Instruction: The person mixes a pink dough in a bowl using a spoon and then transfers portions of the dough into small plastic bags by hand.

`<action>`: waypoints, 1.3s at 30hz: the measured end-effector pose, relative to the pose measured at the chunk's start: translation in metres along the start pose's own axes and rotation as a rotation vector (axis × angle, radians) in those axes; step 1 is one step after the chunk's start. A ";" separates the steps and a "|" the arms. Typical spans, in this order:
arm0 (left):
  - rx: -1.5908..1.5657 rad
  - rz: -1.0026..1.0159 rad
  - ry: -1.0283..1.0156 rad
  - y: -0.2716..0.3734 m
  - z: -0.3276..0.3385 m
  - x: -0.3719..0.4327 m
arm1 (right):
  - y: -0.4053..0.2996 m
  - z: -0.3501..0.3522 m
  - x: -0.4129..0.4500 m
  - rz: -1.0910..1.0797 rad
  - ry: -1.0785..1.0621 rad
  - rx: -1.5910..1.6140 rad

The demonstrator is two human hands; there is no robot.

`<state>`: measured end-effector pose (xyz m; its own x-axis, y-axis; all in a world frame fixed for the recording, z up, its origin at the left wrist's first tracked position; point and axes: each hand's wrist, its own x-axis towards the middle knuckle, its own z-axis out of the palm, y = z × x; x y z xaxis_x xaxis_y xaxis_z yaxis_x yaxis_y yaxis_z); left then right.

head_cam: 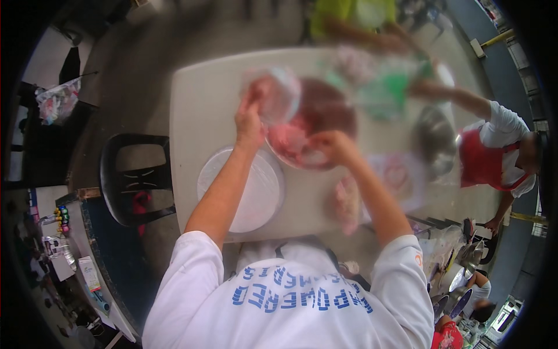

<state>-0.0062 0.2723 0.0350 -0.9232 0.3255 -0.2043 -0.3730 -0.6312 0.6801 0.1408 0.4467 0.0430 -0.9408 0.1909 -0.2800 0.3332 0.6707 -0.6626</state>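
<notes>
My left hand [250, 120] is closed on a blurred clear plastic bag [279, 96], held up over the left edge of a large round metal bowl [324, 104]. Reddish meat-like food [285, 137] lies in the bowl's near part. My right hand [333, 146] is at the bowl's near right side, its fingers bent; blur hides whether they hold anything. Below my left forearm, a white round plate or lid [261, 196] with clear plastic over it rests on the table. A plastic bag with pinkish contents [347, 203] lies under my right forearm.
The white table [200, 100] also bears green and clear plastic bags [386, 91], a metal bowl [436, 139] and a printed sheet [399, 174]. One person in yellow [353, 19] stands across; another in a red apron [484, 157] is at the right. A black plastic chair [135, 179] stands left.
</notes>
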 end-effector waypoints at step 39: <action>1.034 -0.107 -0.511 0.042 0.090 -0.042 | -0.041 -0.082 -0.073 -0.201 0.429 0.632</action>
<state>0.0252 0.2952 0.1356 -0.6585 0.7380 -0.1473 0.0245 0.2167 0.9759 0.1907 0.4639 0.1473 -0.8853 0.4553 0.0942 0.0050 0.2120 -0.9773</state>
